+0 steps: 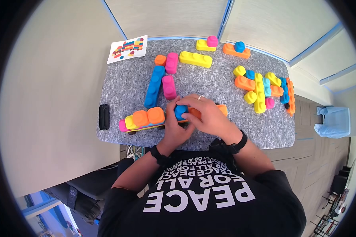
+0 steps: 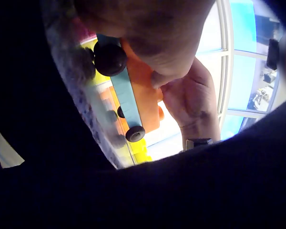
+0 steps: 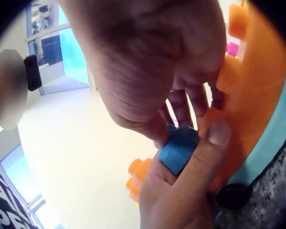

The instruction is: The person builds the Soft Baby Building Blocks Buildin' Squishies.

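Both hands meet at a small blue block (image 1: pixel 181 112) at the near side of the table. My right hand (image 1: pixel 209 115) pinches it from above between thumb and fingers. Around its other side curl the thumb and fingers of my left hand (image 1: pixel 176 128), the thumb lying along the block in the right wrist view. Beside the blue block runs a long orange block (image 3: pixel 260 90) on a light-blue wheeled base (image 2: pixel 126 93) with dark wheels (image 2: pixel 135 134). To the left stands another wheeled car carrying orange blocks (image 1: pixel 156 115), a yellow block (image 1: pixel 129 122) and a pink block (image 1: pixel 122 125).
Beyond the hands lie a long blue block (image 1: pixel 154 87), pink blocks (image 1: pixel 169 87) and a yellow block (image 1: pixel 195 59). A multicoloured block assembly (image 1: pixel 259 93) is at the right. A picture card (image 1: pixel 120 55) lies at the far left corner, a black case (image 1: pixel 104 117) at the left edge.
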{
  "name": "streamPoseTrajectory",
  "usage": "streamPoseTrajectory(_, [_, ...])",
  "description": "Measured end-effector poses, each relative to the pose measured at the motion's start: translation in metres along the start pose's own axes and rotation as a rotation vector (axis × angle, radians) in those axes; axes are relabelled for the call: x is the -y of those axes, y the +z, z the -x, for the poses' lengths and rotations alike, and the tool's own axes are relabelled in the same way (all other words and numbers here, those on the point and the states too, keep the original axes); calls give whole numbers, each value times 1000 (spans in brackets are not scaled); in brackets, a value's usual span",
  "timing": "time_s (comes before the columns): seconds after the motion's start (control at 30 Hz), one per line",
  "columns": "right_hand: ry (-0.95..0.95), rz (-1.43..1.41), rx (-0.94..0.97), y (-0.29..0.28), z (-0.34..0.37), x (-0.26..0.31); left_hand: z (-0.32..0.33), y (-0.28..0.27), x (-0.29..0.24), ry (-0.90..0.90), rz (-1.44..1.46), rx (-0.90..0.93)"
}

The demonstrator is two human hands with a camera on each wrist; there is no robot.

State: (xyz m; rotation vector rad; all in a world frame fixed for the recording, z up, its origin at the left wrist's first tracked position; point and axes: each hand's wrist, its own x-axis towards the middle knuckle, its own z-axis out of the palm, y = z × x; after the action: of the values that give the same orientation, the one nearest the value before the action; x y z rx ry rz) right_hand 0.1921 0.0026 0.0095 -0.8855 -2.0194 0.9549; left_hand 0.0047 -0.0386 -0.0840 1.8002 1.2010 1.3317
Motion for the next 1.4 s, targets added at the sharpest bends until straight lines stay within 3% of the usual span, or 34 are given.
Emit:
streamPoseTrajectory(0.43, [-68, 105, -52, 9, 9, 5, 1, -7, 0, 2, -44, 57])
streamPoseTrajectory(0.57, [-20, 109, -28, 9, 11, 8, -2, -11, -4, 62, -149, 50])
streamPoseTrajectory(0.67, [-17, 96, -44, 10, 12, 7, -2, -13, -11, -22, -90, 89])
streamPoseTrajectory(0.97, [39, 175, -33, 15, 15, 4, 6, -10, 1, 25, -91, 95])
streamPoseTrajectory(1.13, [85, 43, 17, -9, 20, 1, 3, -10, 2, 32, -58, 112])
streamPoseTrajectory(1.23, [248, 429, 215, -51, 38, -13, 3, -7, 3, 6, 20, 108])
streamPoseTrajectory(1.4, [181, 260, 126, -55, 54, -22, -1, -6, -5, 38, 4, 70])
